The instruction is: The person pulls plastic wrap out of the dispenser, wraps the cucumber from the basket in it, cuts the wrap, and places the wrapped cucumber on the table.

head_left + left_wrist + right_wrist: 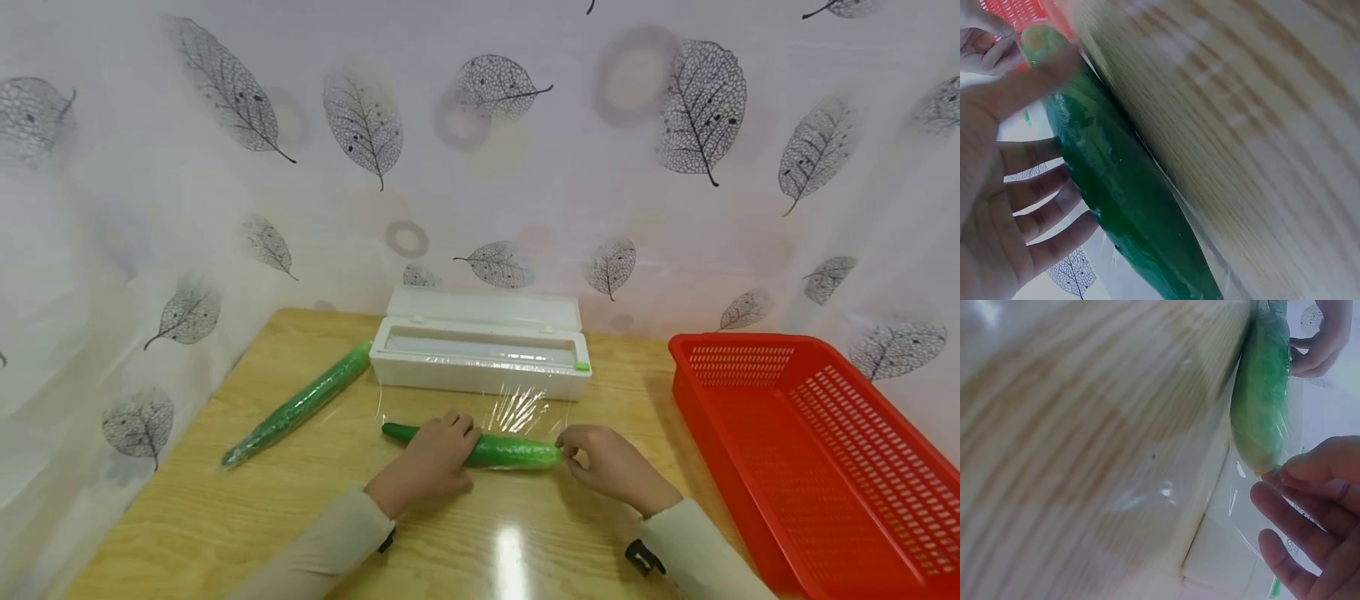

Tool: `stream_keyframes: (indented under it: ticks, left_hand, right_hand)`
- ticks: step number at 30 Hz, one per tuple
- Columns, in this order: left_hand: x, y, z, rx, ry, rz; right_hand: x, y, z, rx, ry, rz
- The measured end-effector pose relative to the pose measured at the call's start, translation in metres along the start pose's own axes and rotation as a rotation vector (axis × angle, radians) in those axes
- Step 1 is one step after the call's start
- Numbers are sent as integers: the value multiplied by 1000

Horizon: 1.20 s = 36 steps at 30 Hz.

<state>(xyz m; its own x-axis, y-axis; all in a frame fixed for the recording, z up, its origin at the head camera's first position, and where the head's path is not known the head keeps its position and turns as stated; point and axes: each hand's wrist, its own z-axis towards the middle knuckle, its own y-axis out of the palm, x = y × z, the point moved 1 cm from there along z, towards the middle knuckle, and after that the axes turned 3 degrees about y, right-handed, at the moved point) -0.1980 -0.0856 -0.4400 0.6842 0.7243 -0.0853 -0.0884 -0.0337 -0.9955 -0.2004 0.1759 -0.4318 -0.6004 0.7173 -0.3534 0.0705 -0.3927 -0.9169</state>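
A green cucumber (513,451) lies crosswise on the wooden table, with clear cling film (519,410) around it that stretches back to a white dispenser box (480,380). My left hand (433,457) holds the cucumber near its middle. In the left wrist view the thumb (1029,84) crosses over it and the fingers lie along the other side. At the paler end, my right hand (617,468) pinches the film between thumb (1319,465) and forefinger, just off the tip. The other right fingers are loosely bent.
Behind the hands, the dispenser's lid (483,307) stands raised, and a light-green piece (582,367) sits at its right end. Another film-wrapped cucumber (303,407) lies diagonally on the left. A red plastic basket (723,454) stands at the right. Leaf-patterned sheeting (540,200) covers the wall.
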Motion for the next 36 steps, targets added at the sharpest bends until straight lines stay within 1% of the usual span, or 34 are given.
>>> stream_keyframes:
  ticks: [2, 5, 10, 13, 14, 17, 20, 22, 24, 27, 30, 34, 36]
  left_hand:
    - [0, 1, 2, 26, 7, 14]
    - [-2, -2, 4, 39, 7, -7]
    - [-11, -11, 7, -2, 12, -155]
    - [-18, -11, 12, -28, 27, -229]
    - [-20, -11, 14, -37, 33, -240]
    - [-24, -11, 18, -75, 56, -233]
    - [-26, -12, 22, -118, 71, -198]
    - [-27, -13, 24, -148, 72, -175]
    - [-28, -12, 26, -171, 62, -174]
    - [-29, -12, 27, -187, 54, -189]
    - [-31, -12, 27, -185, 48, -245]
    - [-34, -9, 27, -179, 48, -297]
    - [-35, -8, 28, -168, 55, -307]
  right_hand:
    - [1, 0, 0, -9, 10, 9]
    - [3, -2, 1, -32, 22, 36]
    - [8, -5, 4, -94, 52, 102]
    - [13, -6, 7, -128, 84, 134]
    - [14, -6, 8, -136, 95, 142]
    - [17, -6, 12, -153, 109, 162]
    - [19, -6, 16, -158, 146, 163]
    - [20, -5, 18, -162, 173, 156]
    - [21, -3, 20, -167, 201, 144]
    - [24, -1, 22, -169, 230, 135]
    - [27, -1, 22, -155, 265, 123]
    - [28, -4, 22, -103, 311, 84]
    - [25, -5, 23, -64, 310, 63]
